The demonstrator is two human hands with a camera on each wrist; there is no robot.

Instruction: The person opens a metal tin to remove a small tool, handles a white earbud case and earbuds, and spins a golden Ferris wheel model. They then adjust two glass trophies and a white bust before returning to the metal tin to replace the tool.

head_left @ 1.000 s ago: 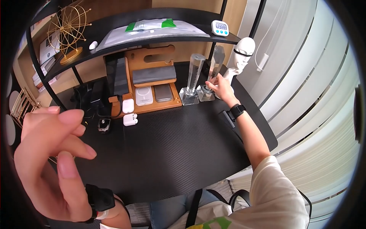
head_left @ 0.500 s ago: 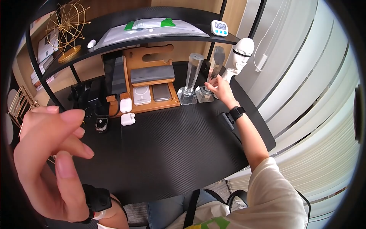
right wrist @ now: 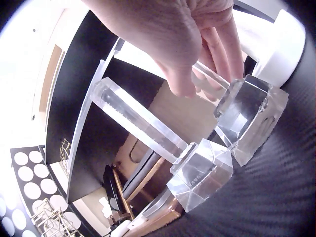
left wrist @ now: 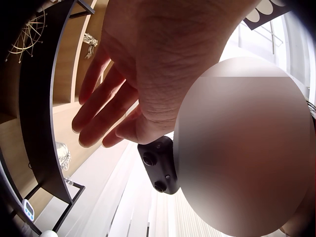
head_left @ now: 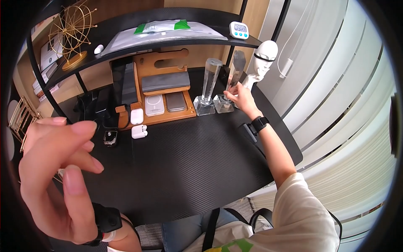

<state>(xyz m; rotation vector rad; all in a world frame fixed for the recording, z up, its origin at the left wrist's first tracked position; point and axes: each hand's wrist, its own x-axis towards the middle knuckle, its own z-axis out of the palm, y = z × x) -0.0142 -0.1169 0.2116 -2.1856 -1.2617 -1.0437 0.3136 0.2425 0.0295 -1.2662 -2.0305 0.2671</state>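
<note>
At the back right of the black desk, my right hand [head_left: 244, 101] pinches the lower column of a clear crystal trophy [head_left: 236, 67]; its square base [right wrist: 251, 116] rests on the desk. A second crystal trophy [head_left: 210, 80] stands close on its left, its base [right wrist: 202, 173] near the first in the right wrist view. My left hand [head_left: 56, 176] is raised in the near left of the head view, fingers loosely bent, holding nothing. In the left wrist view the left hand [left wrist: 148, 74] hangs in the air beside a black device [left wrist: 160, 165].
Right of the trophies stands a white mannequin head [head_left: 265, 59]. Left of them are a wooden organizer [head_left: 168, 113] with devices, white earbuds [head_left: 139, 131] and a small black-cased item [head_left: 110, 137]. Above runs a shelf with a timer [head_left: 239, 30], a plastic packet [head_left: 163, 35] and a golden wheel [head_left: 72, 31].
The head view has shifted slightly, so the desk items appear a little further left. The right hand keeps its pinch on the trophy, and the left hand stays raised.
</note>
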